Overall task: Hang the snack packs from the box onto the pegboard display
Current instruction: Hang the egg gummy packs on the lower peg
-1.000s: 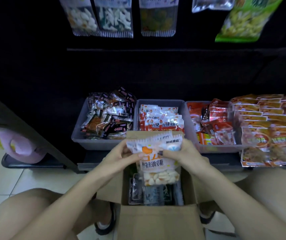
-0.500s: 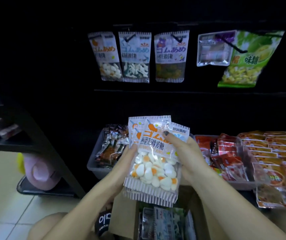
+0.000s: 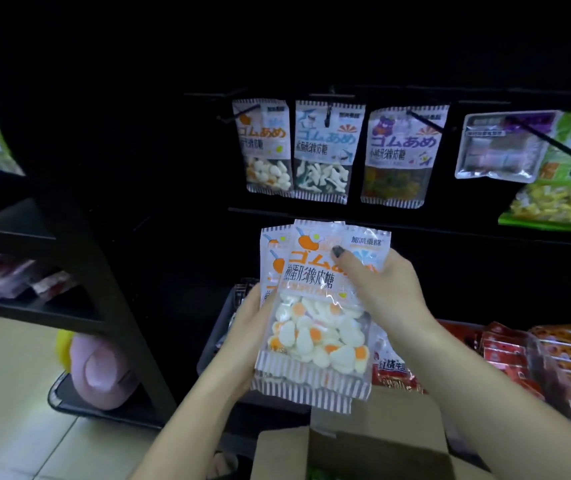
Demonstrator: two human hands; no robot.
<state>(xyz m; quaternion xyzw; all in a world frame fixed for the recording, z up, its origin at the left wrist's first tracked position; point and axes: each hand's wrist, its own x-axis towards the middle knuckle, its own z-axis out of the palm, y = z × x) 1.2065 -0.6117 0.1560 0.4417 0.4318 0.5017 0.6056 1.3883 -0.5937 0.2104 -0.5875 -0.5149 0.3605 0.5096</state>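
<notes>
Holding a stack of egg-gummy packs (image 3: 315, 313), my left hand (image 3: 247, 336) and right hand (image 3: 381, 289) gripped its sides; next, threading one onto the matching peg (image 3: 239, 112) above.

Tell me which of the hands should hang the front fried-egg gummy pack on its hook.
Probably the right hand: its thumb already pinches the front pack near the top. The left hand cradles the stack from below.

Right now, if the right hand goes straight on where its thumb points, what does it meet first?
Probably the hanging shark gummy pack: the right hand, holding the egg gummy packs, points up toward it. Depth is unclear.
</notes>
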